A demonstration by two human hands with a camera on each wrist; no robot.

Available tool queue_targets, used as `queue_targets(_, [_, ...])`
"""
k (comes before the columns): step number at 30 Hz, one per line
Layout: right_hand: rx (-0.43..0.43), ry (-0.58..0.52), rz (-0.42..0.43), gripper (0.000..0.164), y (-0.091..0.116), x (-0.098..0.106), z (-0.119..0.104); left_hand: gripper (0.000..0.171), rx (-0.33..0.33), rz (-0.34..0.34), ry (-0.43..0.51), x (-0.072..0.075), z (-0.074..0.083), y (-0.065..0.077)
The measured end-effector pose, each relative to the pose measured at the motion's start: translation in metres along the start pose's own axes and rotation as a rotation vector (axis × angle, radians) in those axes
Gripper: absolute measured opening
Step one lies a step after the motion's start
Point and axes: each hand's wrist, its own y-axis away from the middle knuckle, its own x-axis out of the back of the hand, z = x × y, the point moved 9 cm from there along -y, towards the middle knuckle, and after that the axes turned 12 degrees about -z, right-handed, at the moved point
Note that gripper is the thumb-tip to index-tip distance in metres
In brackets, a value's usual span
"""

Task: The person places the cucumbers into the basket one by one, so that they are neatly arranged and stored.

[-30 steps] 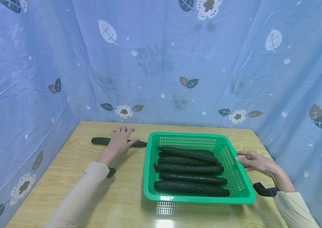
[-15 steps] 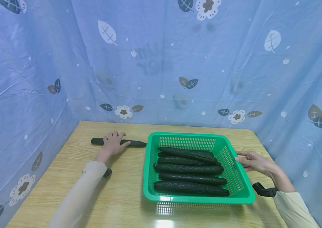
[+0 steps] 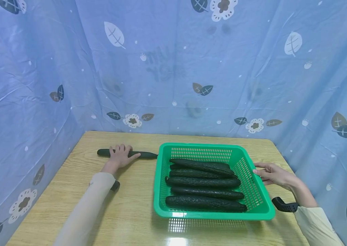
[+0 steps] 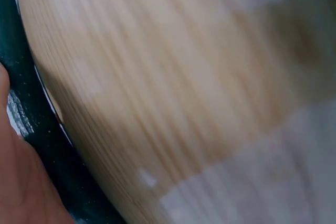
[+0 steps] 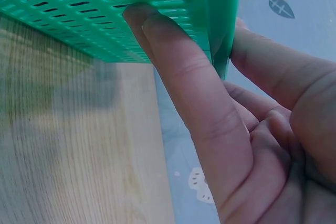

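A single dark green cucumber (image 3: pixel 144 155) lies crosswise on the table, left of a green plastic basket (image 3: pixel 210 215). My left hand (image 3: pixel 119 158) grips its middle from above, fingers over the far side and thumb toward the basket. In the left wrist view the cucumber (image 4: pixel 39 114) runs along the left edge, partly hidden by the hand (image 4: pixel 21 182). At the basket's right side my right hand (image 3: pixel 275 175) holds the rim, thumb on top and fingers beneath. Up close, the right wrist view shows fingers (image 5: pixel 205 93) against the slotted wall.
Several cucumbers (image 3: pixel 205 203) lie side by side in the basket, one slanting over others at the back. The wooden table (image 3: pixel 130 212) extends to its left and front. Blue patterned curtains (image 3: pixel 173 68) enclose the back and both sides.
My left hand has shifted slightly left along the loose cucumber and come down, its fingers now wrapping over it. The right hand and basket stay in place.
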Motion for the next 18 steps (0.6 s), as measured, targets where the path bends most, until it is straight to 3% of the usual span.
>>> queue_targets(9, [-0.025,0.004,0.023,0.068,0.001,0.001,0.0,0.071,-0.027,-0.048,0.005,-0.002,0.001,0.002])
queue_targets(18, [-0.04,-0.004,0.032,0.069,0.001,0.001,0.001,0.073,-0.039,0.005,0.03,0.009,0.003,0.005])
